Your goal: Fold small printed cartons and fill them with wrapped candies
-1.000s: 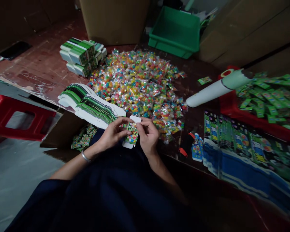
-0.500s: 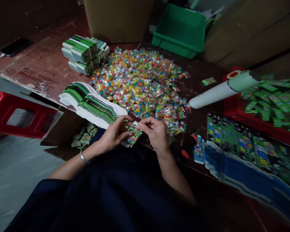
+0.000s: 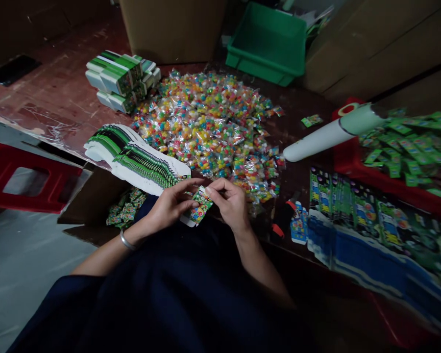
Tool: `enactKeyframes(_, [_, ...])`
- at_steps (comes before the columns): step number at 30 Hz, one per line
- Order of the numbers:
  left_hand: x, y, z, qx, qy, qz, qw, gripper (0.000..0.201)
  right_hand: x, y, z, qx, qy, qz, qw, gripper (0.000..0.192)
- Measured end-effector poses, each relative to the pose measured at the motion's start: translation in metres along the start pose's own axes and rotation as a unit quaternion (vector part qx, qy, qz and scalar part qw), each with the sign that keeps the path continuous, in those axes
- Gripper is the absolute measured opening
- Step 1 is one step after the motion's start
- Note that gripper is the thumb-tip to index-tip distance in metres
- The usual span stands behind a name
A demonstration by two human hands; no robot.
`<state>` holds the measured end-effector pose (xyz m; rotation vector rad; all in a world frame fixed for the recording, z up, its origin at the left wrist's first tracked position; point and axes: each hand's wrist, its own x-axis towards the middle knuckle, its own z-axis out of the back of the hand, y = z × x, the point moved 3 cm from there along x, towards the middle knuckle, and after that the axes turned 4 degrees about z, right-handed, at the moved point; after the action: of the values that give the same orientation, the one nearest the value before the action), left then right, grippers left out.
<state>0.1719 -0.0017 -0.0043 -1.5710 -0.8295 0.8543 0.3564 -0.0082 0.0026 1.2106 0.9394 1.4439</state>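
Head view is showing both hands meeting just in front of the person's lap, at the near edge of the desk (image 3: 301, 117). The left hand (image 3: 169, 206) is pinching the lower side of a small printed carton (image 3: 198, 210), thumb on top and fingers curled beneath it, while the right hand (image 3: 230, 201) is pressing its fingertips together on the carton's upper end, seemingly working a flap there. The carton is sitting tilted between the two hands, touching both, and whether its end is closed yet is hard to tell.

Just beyond the hands a broad heap of candy packets (image 3: 209, 122) is spreading across the desk, which suggests a great deal is still waiting to be boxed. Beyond the left hand a fanned stack of flat carton blanks (image 3: 132, 157) is lying unfolded, so plenty of cartons are still waiting to be made up. Farther off on that side, finished green boxes (image 3: 119, 81) are standing piled, a modest count beside the heap. Below the left hand an open cardboard box (image 3: 127, 208) is holding more small printed pieces.

To the right of the right hand, flat printed sheets (image 3: 353, 211) are lying in an overlapping row, with a white roll (image 3: 327, 135) and a red tray (image 3: 371, 176) of green packets beyond them. A green bin (image 3: 268, 44) is resting far beyond the heap.
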Motion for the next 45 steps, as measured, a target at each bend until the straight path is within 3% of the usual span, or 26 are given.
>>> enactKeyframes(3, [0.000, 0.002, 0.002, -0.009, -0.012, 0.020, 1.000, 0.040, -0.007, 0.003, 0.001, -0.020, 0.020, 0.056, 0.998, 0.021])
enactKeyframes(8, [0.002, 0.010, 0.008, -0.015, -0.033, 0.031, 0.999, 0.032, -0.025, 0.001, -0.005, -0.026, 0.043, 0.053, 0.997, 0.021])
enactKeyframes(12, [0.001, 0.010, 0.009, -0.032, -0.013, 0.050, 0.998, 0.034, -0.032, 0.004, 0.000, -0.046, 0.076, 0.069, 0.994, 0.027])
enactKeyframes(15, [0.001, 0.008, 0.013, -0.052, -0.016, 0.068, 0.996, 0.032, -0.027, -0.002, 0.030, -0.102, 0.035, 0.047, 0.993, 0.037])
enactKeyframes(18, [0.002, 0.008, 0.021, -0.042, -0.066, 0.069, 0.995, 0.036, -0.015, -0.019, 0.072, -0.247, -0.104, -0.008, 0.963, 0.038])
enactKeyframes(22, [0.006, 0.013, 0.024, -0.056, -0.087, 0.082, 0.991, 0.047, 0.001, -0.045, 0.092, -0.361, -0.059, -0.013, 0.931, 0.044])
enactKeyframes(25, [0.007, 0.013, 0.021, -0.107, -0.071, 0.110, 0.986, 0.061, 0.006, -0.055, 0.090, -0.339, -0.070, -0.009, 0.938, 0.035])
enactKeyframes(28, [0.008, 0.012, 0.017, -0.124, -0.058, 0.133, 0.982, 0.053, 0.005, -0.049, 0.086, -0.252, -0.123, -0.024, 0.960, 0.023])
enactKeyframes(31, [0.012, 0.013, 0.011, -0.102, -0.031, 0.116, 0.987, 0.038, 0.003, -0.023, 0.081, -0.150, -0.207, -0.011, 0.967, 0.018])
enactKeyframes(34, [0.015, 0.015, 0.002, -0.065, -0.007, 0.073, 0.995, 0.039, 0.002, 0.013, 0.068, -0.113, -0.256, 0.036, 0.959, 0.016])
enactKeyframes(38, [0.011, 0.012, -0.008, 0.015, 0.010, 0.066, 0.998, 0.039, 0.006, 0.043, 0.042, -0.127, -0.217, 0.081, 0.964, 0.013])
enactKeyframes(45, [0.005, 0.001, -0.011, 0.044, 0.022, 0.055, 0.997, 0.026, 0.013, 0.047, 0.014, -0.285, -0.096, 0.174, 0.938, 0.012])
